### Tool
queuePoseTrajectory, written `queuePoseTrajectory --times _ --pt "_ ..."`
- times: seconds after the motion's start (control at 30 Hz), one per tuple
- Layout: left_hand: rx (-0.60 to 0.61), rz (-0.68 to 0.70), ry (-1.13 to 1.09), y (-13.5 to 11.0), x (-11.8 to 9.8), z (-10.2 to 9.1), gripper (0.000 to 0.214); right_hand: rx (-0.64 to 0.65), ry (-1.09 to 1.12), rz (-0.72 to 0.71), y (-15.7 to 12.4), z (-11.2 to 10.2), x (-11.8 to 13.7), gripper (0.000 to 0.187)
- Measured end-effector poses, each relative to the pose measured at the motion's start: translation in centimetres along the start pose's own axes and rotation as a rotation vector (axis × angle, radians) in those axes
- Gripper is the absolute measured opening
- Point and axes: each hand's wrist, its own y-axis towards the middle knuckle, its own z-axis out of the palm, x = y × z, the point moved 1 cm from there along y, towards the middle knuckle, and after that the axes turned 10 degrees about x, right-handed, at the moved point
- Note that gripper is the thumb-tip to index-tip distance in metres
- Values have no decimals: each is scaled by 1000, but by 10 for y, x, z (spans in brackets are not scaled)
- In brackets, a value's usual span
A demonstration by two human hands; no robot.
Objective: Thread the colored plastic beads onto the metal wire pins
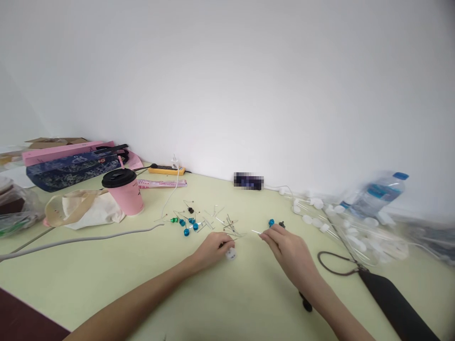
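My left hand (214,247) is closed in a pinch low over the table, around something small and dark that its fingers mostly cover. Just beside its fingertips is a small round whitish, see-through piece (231,254); whether the hand holds it I cannot tell. Between the thumb and fingers of my right hand (287,246) a thin pale stick (255,231) points left. Behind the right hand lie a blue bead-like piece (271,222) and a dark one (282,224). Several thin sticks (227,222) and blue round pieces (186,232) are scattered beyond the left hand.
At the left stand a lidded pink cup (127,199) and a cloth bag (88,208). A grey cable (106,237) crosses there. Clear tubes with white ends (334,227), a water bottle (380,194) and a black strap (391,298) lie right. A power strip (165,170) sits by the wall.
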Motion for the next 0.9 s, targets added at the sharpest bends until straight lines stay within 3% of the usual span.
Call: queuePoseTrajectory --times 0.17,0.3,0.47,0.6,0.73,0.9 --pt "-2 89 207 -8 -5 4 33 223 592 -3 4 19 8 37" --pt "29 91 283 -13 -6 1 33 302 810 37 11 37 2 34" --pt "-155 -63 -93 -12 9 -20 40 154 836 167 34 57 -10 39" --pt "-151 -178 -590 -8 25 -21 47 150 861 157 45 73 -6 41" --pt "-124 -156 -869 -5 32 -11 49 125 884 172 39 66 -7 44" --pt "-169 -135 -718 -3 31 -8 34 165 840 133 24 29 -12 42"
